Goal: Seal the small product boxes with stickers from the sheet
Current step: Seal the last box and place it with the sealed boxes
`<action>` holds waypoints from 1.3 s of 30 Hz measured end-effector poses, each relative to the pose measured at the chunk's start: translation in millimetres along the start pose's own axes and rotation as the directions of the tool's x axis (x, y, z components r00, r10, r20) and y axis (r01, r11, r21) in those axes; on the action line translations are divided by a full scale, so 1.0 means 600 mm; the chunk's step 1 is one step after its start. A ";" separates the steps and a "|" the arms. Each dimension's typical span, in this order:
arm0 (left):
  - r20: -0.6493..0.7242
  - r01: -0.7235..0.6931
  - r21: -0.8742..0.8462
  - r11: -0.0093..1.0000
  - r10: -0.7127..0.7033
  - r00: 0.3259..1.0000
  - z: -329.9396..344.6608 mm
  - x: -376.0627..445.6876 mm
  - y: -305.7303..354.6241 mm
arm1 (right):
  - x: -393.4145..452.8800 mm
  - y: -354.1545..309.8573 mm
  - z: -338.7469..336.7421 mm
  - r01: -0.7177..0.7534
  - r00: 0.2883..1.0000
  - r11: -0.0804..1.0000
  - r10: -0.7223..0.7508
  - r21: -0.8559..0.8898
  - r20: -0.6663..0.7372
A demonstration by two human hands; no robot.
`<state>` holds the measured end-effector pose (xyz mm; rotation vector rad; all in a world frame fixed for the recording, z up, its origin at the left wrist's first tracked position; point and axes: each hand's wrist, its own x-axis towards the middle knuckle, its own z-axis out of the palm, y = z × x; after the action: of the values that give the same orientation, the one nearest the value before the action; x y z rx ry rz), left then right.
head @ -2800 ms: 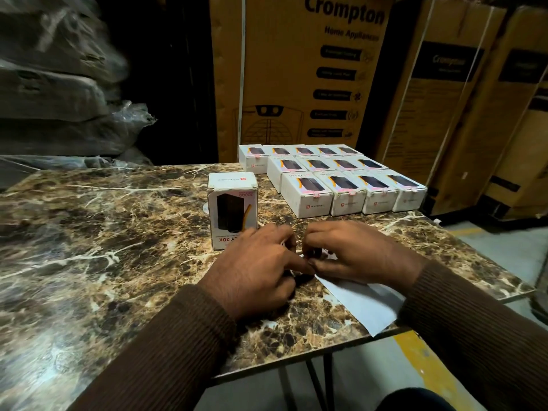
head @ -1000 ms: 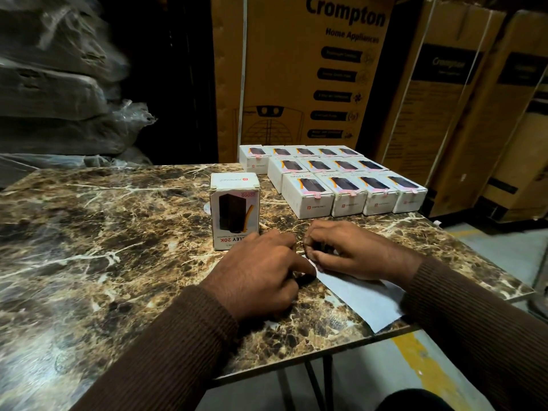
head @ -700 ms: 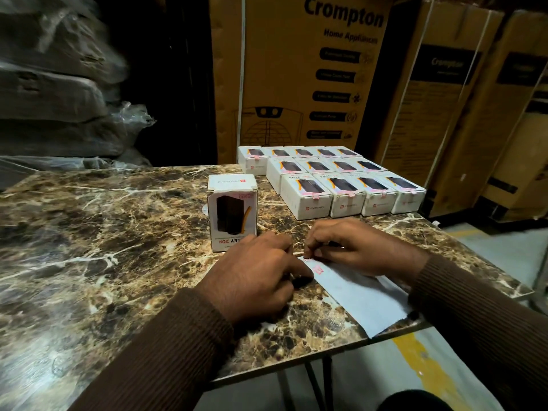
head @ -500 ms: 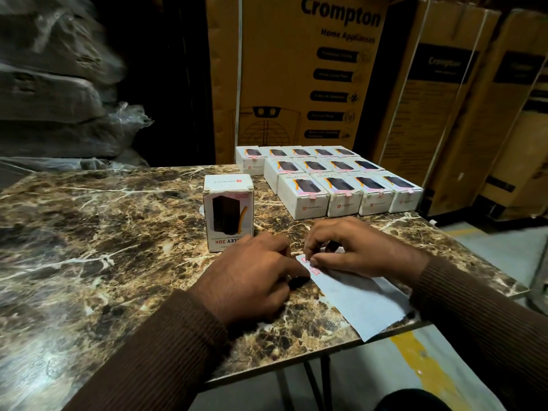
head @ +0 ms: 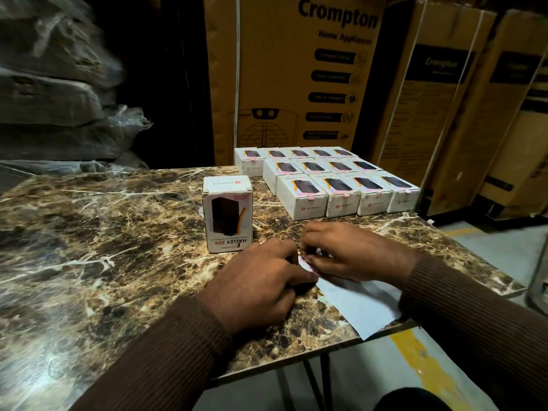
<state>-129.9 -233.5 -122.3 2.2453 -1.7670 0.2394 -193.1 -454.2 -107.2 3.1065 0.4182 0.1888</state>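
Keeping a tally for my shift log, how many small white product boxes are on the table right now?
14. One stands upright alone beside the left hand. Thirteen lie flat at the far right: four in the near row, four in the middle row, five in the back row. More could be hidden behind.

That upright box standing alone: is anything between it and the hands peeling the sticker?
Nothing visible. Only bare marble table lies between the upright box and the left hand and right hand at the sticker sheet. The rows of flat boxes sit farther back, off to the right.
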 end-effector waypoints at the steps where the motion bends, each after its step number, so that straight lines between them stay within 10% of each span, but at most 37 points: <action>1: 0.004 -0.003 0.004 1.000 0.003 1.000 0.000 0.000 0.000 | 0.001 -0.002 -0.003 0.006 1.000 1.000 -0.006 -0.022 0.003; 16: 0.050 0.043 0.021 0.999 -0.044 0.998 -0.007 0.003 0.001 | 0.013 -0.007 0.001 0.030 1.000 0.995 -0.030 -0.095 0.002; 25: 0.073 0.087 0.024 0.996 -0.089 0.993 0.000 -0.003 -0.007 | -0.009 0.023 0.002 0.003 0.992 0.953 0.035 0.302 -0.117; 39: 0.037 0.005 0.035 0.999 -0.007 0.999 0.032 -0.035 -0.003 | -0.005 0.016 0.013 0.025 0.990 0.970 0.010 0.241 -0.142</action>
<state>-133.9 -219.5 -146.9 2.2935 -1.7879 0.2311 -192.4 -464.4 -115.4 3.3430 0.4908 0.3900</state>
